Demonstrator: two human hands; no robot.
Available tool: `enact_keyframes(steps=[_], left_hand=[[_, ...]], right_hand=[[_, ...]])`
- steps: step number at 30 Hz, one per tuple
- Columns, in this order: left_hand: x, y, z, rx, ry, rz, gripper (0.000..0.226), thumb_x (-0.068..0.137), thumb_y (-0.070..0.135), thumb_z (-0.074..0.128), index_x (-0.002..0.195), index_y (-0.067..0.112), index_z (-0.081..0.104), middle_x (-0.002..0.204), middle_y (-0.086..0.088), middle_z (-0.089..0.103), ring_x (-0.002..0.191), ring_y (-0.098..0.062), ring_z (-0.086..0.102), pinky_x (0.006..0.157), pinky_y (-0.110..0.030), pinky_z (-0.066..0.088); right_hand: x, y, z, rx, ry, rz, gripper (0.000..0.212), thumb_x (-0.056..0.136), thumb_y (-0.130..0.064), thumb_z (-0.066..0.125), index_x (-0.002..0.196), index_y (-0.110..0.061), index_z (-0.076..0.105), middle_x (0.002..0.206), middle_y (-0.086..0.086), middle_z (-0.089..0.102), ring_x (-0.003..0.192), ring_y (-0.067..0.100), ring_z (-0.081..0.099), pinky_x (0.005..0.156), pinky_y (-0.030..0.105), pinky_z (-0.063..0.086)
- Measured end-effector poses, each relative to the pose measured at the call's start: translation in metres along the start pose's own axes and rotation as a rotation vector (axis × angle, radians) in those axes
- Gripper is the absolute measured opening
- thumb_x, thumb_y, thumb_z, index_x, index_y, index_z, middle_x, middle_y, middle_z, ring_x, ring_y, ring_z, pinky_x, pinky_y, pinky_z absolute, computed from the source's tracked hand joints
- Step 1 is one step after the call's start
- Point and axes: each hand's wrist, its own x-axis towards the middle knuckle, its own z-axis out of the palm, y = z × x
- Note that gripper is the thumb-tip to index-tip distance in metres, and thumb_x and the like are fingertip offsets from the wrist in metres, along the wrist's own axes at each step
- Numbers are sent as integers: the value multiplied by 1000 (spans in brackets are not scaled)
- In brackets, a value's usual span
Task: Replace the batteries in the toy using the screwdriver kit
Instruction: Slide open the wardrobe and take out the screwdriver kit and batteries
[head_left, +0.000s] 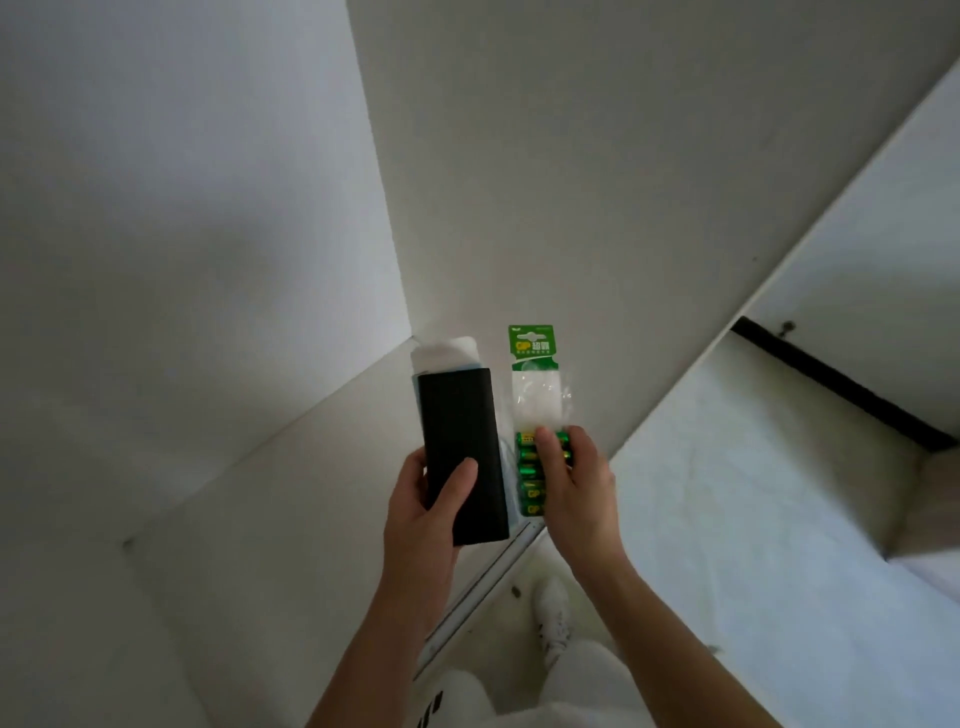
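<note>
Down at six o'clock, a white shoe (553, 618) on the floor. Just above, the left hand (421, 514) curls round a black case (457, 415), thumb across its face. At five o'clock the right hand (576, 488) pinches a green battery pack (535, 400) just beside the case, card end towards twelve.

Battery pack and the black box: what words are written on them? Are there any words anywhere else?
"GP": green card atop the battery pack.
"超霸": beside it on the card, a bit blurry.
Small white line under those: too blurred to read.
"GP": in yellow on the batteries.
Black case: no writing shows.
Black marks on the trousers: cut off, unreadable.
</note>
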Motion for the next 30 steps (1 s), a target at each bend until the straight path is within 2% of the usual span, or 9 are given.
enact_keyframes(steps=[2, 5, 8, 11, 15, 17, 23, 26, 30], left_hand=[[-8, -9, 11, 62, -76, -28, 51, 74, 31, 72, 122, 17, 62, 111, -6, 72, 101, -25, 72, 80, -41, 58], [-21, -22, 31, 133, -177, -88, 47, 75, 33, 73, 119, 19, 63, 109, -6, 73, 99, -24, 72, 80, -44, 59], [-30, -35, 57, 185, -281, -128, 48, 77, 34, 78, 118, 17, 62, 107, -8, 73, 97, -24, 73, 77, -42, 58], [-41, -53, 90, 216, -384, -180, 49, 74, 32, 73, 118, 15, 62, 105, -9, 74, 96, -26, 73, 76, -42, 59], [-50, -75, 141, 290, -523, -224, 50, 74, 32, 73, 120, 17, 61, 109, -10, 73, 102, -29, 72, 86, -50, 59], [-49, -85, 170, 298, -573, -253, 49, 75, 30, 73, 120, 16, 62, 110, -10, 73, 103, -29, 71, 85, -48, 58], [-46, -109, 262, 356, -706, -285, 46, 75, 30, 72, 119, 18, 62, 108, -7, 73, 100, -25, 72, 79, -41, 59], [-41, -120, 307, 373, -742, -287, 45, 75, 31, 72, 118, 19, 62, 106, -4, 74, 94, -20, 73, 78, -41, 61], [-41, -136, 359, 402, -796, -293, 41, 77, 30, 71, 115, 20, 63, 103, -3, 74, 90, -17, 73, 72, -37, 61]], right_hand=[[-17, 5, -22, 25, 48, 22, 27, 101, -35, 51, 89, -11, 57, 72, 0, 63, 62, 5, 63, 50, 20, 49], [-40, 14, -54, 98, 136, 69, 24, 102, -27, 51, 85, -9, 55, 69, -2, 59, 55, -3, 59, 47, 14, 44], [-54, 27, -87, 135, 264, 133, 26, 102, -28, 51, 82, -11, 52, 68, -1, 58, 52, -2, 55, 47, 14, 43], [-61, 44, -123, 119, 395, 170, 28, 101, -32, 51, 83, -11, 54, 70, 2, 60, 54, 0, 54, 48, 16, 43], [-62, 61, -169, 128, 545, 204, 29, 101, -33, 51, 78, -15, 51, 67, -1, 58, 53, -1, 53, 49, 14, 42], [-58, 69, -196, 123, 623, 231, 31, 102, -33, 50, 76, -16, 50, 66, -3, 56, 53, -1, 52, 49, 12, 41], [-39, 101, -280, 146, 815, 298, 38, 101, -39, 49, 84, -6, 53, 73, 6, 61, 63, 16, 55, 52, 23, 45], [-25, 110, -321, 170, 880, 315, 36, 101, -37, 50, 80, -8, 51, 70, 2, 57, 60, 14, 53, 47, 16, 42], [-12, 120, -363, 200, 939, 333, 33, 101, -37, 50, 77, -14, 50, 70, -2, 57, 56, 6, 52, 46, 14, 42]])
